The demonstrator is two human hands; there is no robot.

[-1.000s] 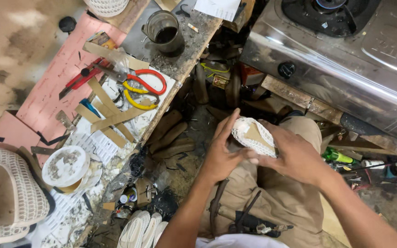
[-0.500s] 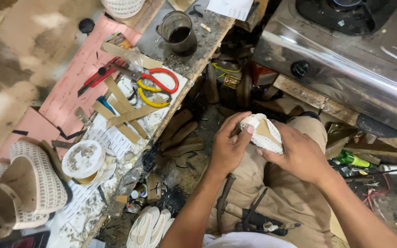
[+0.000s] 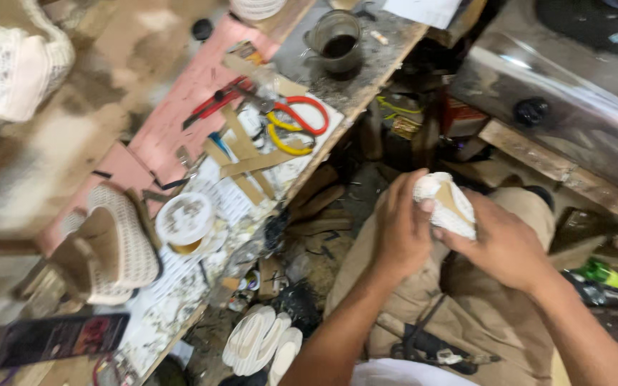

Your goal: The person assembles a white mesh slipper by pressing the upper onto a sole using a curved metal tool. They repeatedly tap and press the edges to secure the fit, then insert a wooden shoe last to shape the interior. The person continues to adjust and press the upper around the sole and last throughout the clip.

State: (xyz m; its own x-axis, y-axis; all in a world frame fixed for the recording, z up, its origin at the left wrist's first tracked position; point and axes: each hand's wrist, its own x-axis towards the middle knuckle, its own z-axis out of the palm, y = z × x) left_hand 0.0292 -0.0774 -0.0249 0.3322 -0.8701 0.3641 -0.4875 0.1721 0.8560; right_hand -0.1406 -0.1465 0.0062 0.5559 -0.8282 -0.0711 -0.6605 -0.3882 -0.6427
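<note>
Both hands were clamped on the white shoe piece over the lap, the left hand gripping its near-left end, the right hand cupping it from the right, long axis running up-left to down-right.

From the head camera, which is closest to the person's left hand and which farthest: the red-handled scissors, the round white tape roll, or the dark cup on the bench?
Measured from the left hand:
1. Red-handled scissors, up and to the left of the hand on the bench.
2. Round white tape roll, farther left on the bench, roughly level with the hand.
3. Dark cup, at the top end of the bench.
The roll and the cup are nearly too close to call.
</note>
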